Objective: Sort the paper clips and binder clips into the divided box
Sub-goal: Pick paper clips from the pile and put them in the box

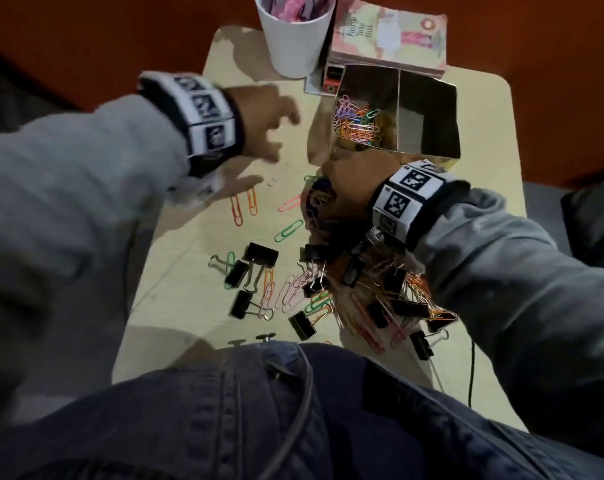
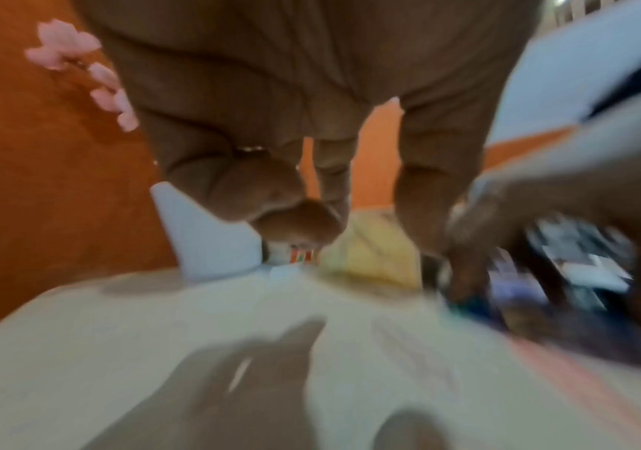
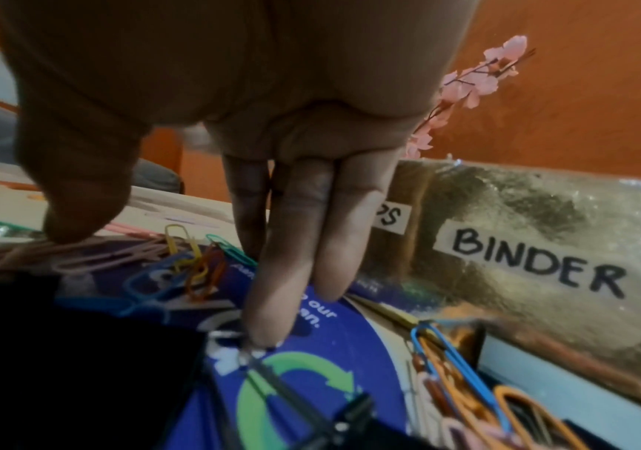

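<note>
The gold divided box [image 1: 454,98] stands at the table's far right. Its left compartment holds coloured paper clips [image 1: 357,124]; the right one looks empty. A label reading BINDER [image 3: 538,261] is on its front. Black binder clips [image 1: 260,253] and loose paper clips [image 1: 288,231] lie scattered over the table's middle. My right hand [image 1: 331,188] rests on the pile just in front of the box, with straight fingers [image 3: 288,274] pressing a blue printed packet [image 3: 311,359] and the thumb on pink clips. My left hand [image 1: 283,133] hovers blurred to the left of the box, its fingers spread and holding nothing.
A white cup [image 1: 295,36] with pink flowers and a book [image 1: 387,36] stand behind the box. Two flat-headed pins [image 1: 266,337] lie at the near table edge [image 1: 189,289]. My denim lap [image 1: 293,410] fills the foreground, and a thin cable [image 1: 471,372] hangs at the right.
</note>
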`<action>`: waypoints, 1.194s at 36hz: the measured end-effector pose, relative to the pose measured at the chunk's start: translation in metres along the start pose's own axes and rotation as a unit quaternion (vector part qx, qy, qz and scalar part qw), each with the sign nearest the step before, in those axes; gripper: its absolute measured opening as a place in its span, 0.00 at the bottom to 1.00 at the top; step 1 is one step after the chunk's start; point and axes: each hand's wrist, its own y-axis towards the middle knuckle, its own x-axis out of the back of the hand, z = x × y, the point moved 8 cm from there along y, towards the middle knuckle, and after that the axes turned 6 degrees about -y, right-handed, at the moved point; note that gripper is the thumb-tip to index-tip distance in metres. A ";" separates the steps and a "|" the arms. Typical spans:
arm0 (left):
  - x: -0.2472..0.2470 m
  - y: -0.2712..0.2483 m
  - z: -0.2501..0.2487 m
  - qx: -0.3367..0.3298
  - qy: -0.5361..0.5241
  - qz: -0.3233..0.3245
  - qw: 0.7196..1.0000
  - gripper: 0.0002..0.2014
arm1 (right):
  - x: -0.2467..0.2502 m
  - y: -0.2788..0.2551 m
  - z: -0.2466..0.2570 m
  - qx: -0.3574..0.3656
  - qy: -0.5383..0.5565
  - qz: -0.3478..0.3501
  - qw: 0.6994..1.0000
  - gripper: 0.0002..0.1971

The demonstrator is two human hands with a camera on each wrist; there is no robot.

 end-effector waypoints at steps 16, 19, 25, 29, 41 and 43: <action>-0.074 -0.019 0.000 0.036 -0.051 0.054 0.997 0.35 | -0.002 -0.001 0.008 0.015 0.042 0.020 0.999 0.19; -0.077 -0.023 -0.007 0.023 -0.022 0.058 0.998 0.43 | -0.004 -0.003 0.009 0.006 0.036 0.012 0.999 0.18; -0.072 -0.014 -0.012 0.031 -0.026 0.043 0.998 0.31 | -0.004 0.002 0.004 -0.019 0.076 -0.005 0.997 0.11; -0.060 -0.005 -0.016 0.014 -0.088 0.007 0.996 0.24 | -0.004 -0.001 -0.007 -0.038 0.141 -0.001 0.989 0.11; -0.064 -0.014 -0.003 0.022 -0.011 0.011 1.000 0.20 | -0.002 0.004 0.007 -0.035 0.022 0.026 0.999 0.10; -0.064 -0.012 -0.010 0.018 -0.021 0.016 0.999 0.16 | 0.001 0.008 0.008 -0.044 0.042 0.023 0.998 0.10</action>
